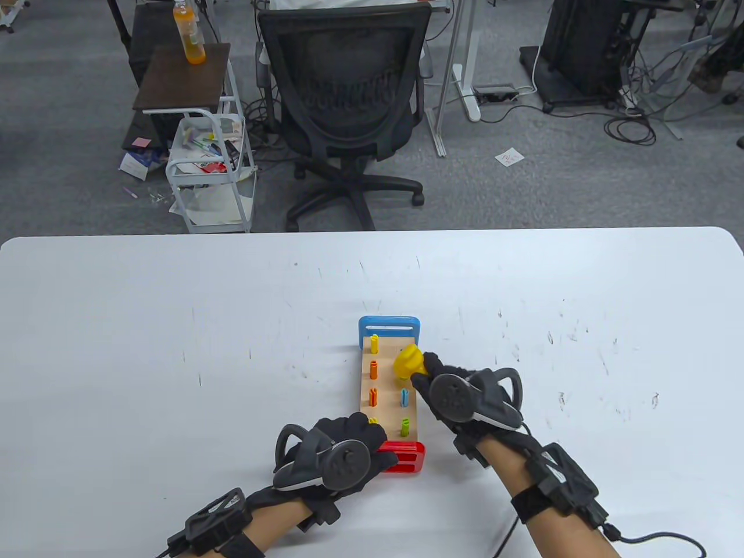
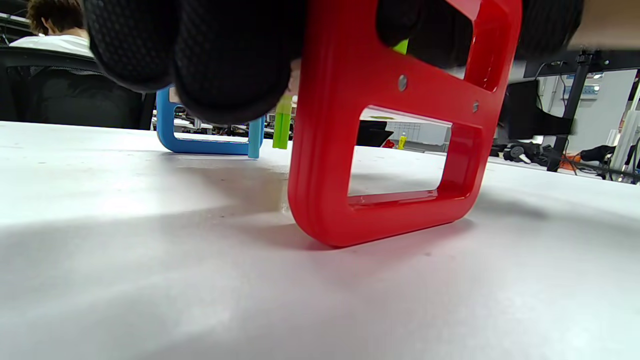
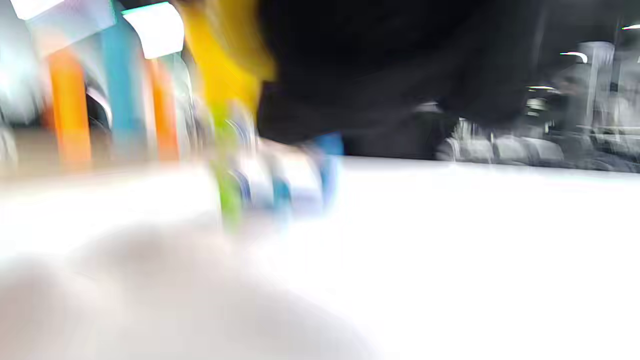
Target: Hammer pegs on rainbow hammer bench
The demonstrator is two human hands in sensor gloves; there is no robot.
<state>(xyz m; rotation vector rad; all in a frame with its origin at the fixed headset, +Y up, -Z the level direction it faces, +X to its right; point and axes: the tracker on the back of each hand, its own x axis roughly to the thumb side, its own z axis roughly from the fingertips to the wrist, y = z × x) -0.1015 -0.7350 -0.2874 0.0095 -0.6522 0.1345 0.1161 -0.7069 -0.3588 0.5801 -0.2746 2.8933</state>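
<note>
The hammer bench is a wooden board with a blue end leg far and a red end leg near. Yellow, orange, blue and green pegs stand in it. My left hand grips the near end of the bench at the red leg; its fingers lie over the top. My right hand holds the yellow hammer, its head over the far right part of the board. The right wrist view is blurred and shows yellow next to the black glove.
The white table spreads wide on all sides of the bench. An office chair and a small cart stand on the floor beyond the far edge.
</note>
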